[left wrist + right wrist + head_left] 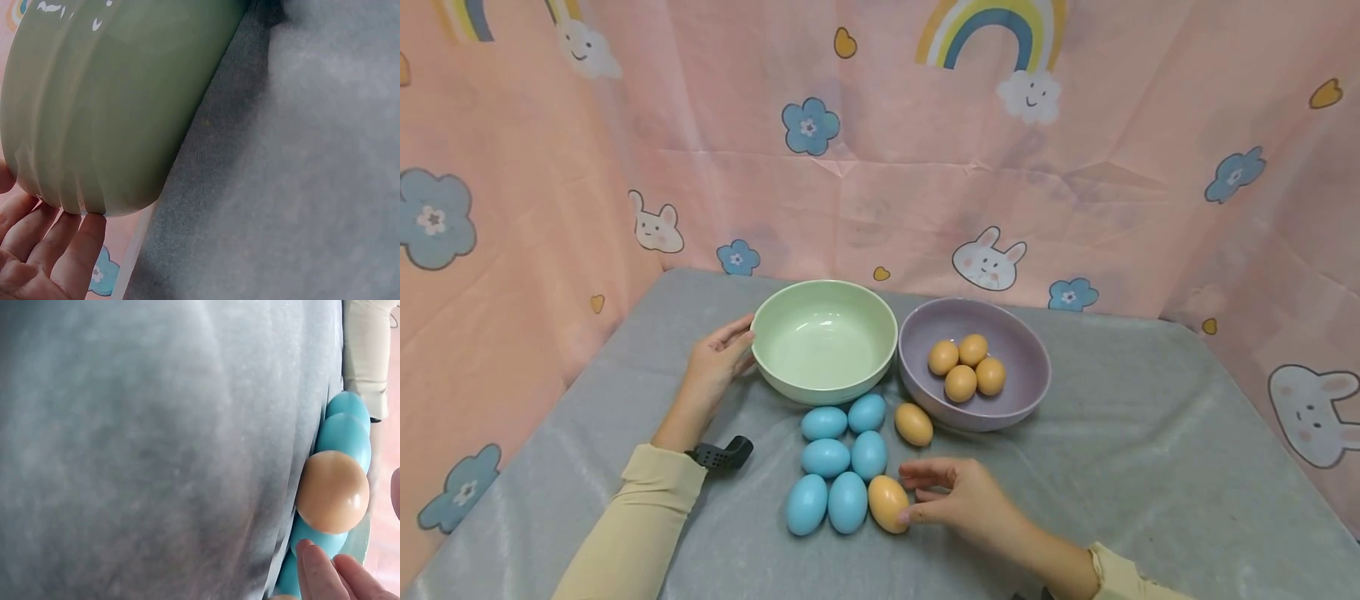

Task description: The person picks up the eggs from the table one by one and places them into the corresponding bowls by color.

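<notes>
My unclenched left fingers [80, 253] rested against the green bowl [823, 346], perhaps steadying it, while my right fingers [931, 468] stood parted, presumably for the nearer orange egg [887, 503] beside blue eggs [847, 503].

A pink cloth [887, 200] hangs behind the table [1150, 400] and also along its left and right sides, so it forms three walls. On this cloth are printed rainbows [988, 17], smiling clouds [1030, 96], blue flowers [810, 127], white rabbit faces [988, 262] and small orange hearts [845, 42]. A horizontal crease crosses the back part. A grey fabric [1210, 517] covers the table. The light is soft and rather even.
</notes>
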Tool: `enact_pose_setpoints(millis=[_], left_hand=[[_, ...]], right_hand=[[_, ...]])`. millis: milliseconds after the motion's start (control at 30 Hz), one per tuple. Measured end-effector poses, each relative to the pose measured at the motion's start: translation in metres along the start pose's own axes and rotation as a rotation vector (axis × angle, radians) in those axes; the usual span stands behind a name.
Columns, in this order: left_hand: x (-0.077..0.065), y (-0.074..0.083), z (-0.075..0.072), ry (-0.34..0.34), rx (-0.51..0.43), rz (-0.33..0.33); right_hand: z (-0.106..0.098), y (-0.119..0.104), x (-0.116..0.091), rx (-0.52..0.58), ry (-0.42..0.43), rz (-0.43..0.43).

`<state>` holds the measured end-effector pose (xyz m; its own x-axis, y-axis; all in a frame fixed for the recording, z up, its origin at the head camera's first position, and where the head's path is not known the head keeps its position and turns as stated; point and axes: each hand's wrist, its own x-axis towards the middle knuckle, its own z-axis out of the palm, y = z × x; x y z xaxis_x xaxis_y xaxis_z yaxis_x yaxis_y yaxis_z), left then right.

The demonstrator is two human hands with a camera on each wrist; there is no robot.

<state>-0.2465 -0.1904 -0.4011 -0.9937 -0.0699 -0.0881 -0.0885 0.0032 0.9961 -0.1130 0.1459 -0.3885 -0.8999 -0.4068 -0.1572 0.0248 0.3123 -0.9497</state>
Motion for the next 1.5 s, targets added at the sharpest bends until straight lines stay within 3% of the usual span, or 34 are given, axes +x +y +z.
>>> enact_pose_setpoints(millis=[533,867,1067,1233,1500], left_hand=[[0.0,-0.001,-0.001,-0.002,0.007,-0.001],[0.0,0.0,-0.001,-0.002,0.008,0.007],[0.001,-0.001,-0.002,-0.005,0.006,0.009],[0.001,-0.002,-0.002,-0.006,0.005,0.013],[0.001,-0.001,-0.001,-0.009,0.002,0.007]], right_hand=[[0.01,-0.001,0.002,-0.025,-0.034,0.059],[0.01,-0.002,0.006,-0.101,0.008,0.048],[-0.007,-0.021,0.011,-0.107,0.119,-0.014],[-0.028,-0.042,0.019,-0.134,0.203,-0.006],[-0.054,-0.052,0.035,-0.238,0.291,-0.014]])
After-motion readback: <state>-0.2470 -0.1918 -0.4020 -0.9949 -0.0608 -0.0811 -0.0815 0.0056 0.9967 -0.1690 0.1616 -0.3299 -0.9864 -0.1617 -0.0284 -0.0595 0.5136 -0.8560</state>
